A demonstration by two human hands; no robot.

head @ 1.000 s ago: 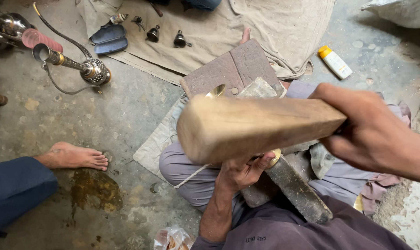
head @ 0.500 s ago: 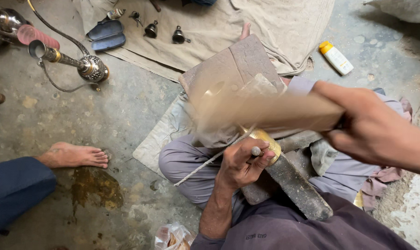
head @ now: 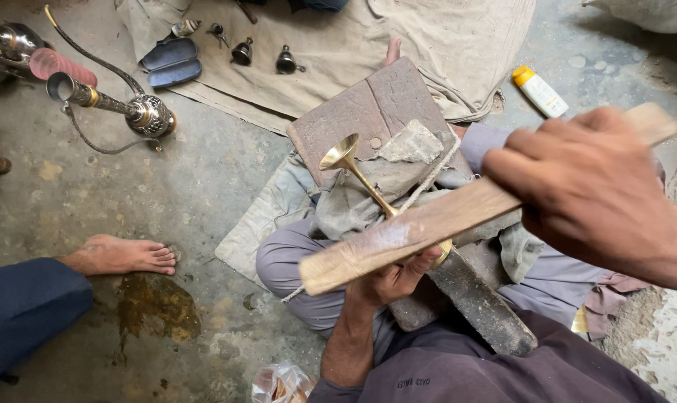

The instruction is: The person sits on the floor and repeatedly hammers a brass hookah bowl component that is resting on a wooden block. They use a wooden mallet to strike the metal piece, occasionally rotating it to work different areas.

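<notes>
Two hands busy: mallet turned flat, brass funnel now in plain sight.

Since a second ago my right hand, clamped on the wooden mallet, has swung it from end-on to broadside, baring the brass trumpet-shaped piece above my left hand, which pinches its stem against the iron stake. Beyond lie a brick, grey cloth and a small yellow-capped bottle; someone's bare foot rests well left.

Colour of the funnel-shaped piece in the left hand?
Shiny brass-gold, funnel-shaped piece; head view, left hand.
</notes>
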